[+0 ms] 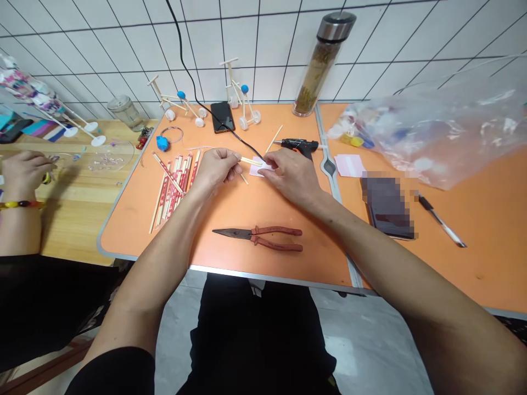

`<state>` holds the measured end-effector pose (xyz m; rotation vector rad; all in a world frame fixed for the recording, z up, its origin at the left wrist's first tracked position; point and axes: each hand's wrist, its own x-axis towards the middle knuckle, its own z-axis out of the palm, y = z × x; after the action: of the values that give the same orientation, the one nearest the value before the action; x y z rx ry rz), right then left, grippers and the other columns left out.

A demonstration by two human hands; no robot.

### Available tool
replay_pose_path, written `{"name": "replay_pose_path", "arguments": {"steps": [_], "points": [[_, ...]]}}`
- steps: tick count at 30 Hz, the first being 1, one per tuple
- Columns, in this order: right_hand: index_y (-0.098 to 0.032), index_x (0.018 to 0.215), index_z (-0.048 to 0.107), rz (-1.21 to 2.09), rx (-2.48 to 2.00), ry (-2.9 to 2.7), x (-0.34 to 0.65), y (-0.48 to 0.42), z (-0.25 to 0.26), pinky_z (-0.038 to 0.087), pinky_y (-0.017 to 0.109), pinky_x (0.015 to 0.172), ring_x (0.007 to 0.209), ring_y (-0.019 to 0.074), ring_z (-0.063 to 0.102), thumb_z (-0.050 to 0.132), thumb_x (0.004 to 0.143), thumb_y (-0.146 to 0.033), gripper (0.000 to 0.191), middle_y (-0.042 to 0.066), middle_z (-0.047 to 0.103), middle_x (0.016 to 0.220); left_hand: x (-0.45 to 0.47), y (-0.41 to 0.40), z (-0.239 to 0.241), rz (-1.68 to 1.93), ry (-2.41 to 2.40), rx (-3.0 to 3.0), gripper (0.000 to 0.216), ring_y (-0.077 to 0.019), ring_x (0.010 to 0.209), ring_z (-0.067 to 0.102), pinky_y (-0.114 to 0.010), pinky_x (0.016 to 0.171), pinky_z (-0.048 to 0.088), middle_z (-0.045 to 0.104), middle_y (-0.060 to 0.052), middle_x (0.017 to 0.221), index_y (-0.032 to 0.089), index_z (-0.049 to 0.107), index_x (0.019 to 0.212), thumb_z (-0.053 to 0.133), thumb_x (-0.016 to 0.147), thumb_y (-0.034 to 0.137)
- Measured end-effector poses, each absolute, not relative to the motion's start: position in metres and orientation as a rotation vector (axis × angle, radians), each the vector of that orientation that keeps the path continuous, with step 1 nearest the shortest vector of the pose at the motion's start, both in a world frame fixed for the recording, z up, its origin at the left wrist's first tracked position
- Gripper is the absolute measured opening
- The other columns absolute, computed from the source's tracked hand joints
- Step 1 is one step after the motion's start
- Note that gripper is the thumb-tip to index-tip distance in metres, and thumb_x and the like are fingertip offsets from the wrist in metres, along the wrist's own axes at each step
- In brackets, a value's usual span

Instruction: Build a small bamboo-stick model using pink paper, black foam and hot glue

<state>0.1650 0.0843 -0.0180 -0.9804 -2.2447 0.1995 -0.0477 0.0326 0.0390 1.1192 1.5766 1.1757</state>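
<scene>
My left hand (218, 167) is closed in a pinch on short wooden sticks (251, 161) that point right over the orange table (230, 219). My right hand (290, 175) is closed too, its fingertips pressing a small white paper piece (257, 167) where the sticks' ends meet it. A black hot glue gun (300, 145) lies just behind my right hand, its black cord running up the wall. A pile of wrapped chopsticks (175, 184) lies left of my left hand. Red-handled long-nose pliers (263, 238) lie on the table in front of my hands.
Two stick tricycle models (242, 99) and a phone (223, 116) stand at the back, beside a tall glass bottle (321, 66). A clear plastic bag (436, 126), a pen (442, 222) and a dark notebook (389, 206) lie right. Another person's hand (24, 173) rests at the left wooden table.
</scene>
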Motion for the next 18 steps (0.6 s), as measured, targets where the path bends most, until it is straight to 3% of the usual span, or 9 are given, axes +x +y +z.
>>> {"name": "replay_pose_path", "arguments": {"steps": [9,18], "points": [[-0.023,0.113,0.082,0.145,-0.907,-2.285,0.167,0.086,-0.021,0.056,0.048,0.095,0.108,0.0352,0.078,0.066,0.109,-0.03,0.018,0.014,0.086,0.113,-0.043,0.032,0.042,1.161,1.593,1.065,0.035,-0.0056,0.038,0.043,-0.022,0.042,0.029,0.064,0.002,0.051,0.017,0.061,0.068,0.064,0.102,0.011],[-0.02,0.112,0.084,0.029,-0.883,-2.265,0.165,0.089,-0.029,0.054,0.043,0.086,0.102,0.0321,0.08,0.065,0.111,-0.026,0.02,0.013,0.087,0.108,-0.043,0.032,0.04,1.178,1.559,1.057,0.038,-0.0047,0.036,0.043,-0.021,0.039,0.028,0.064,0.001,0.051,0.016,0.061,0.066,0.065,0.103,0.01]]}}
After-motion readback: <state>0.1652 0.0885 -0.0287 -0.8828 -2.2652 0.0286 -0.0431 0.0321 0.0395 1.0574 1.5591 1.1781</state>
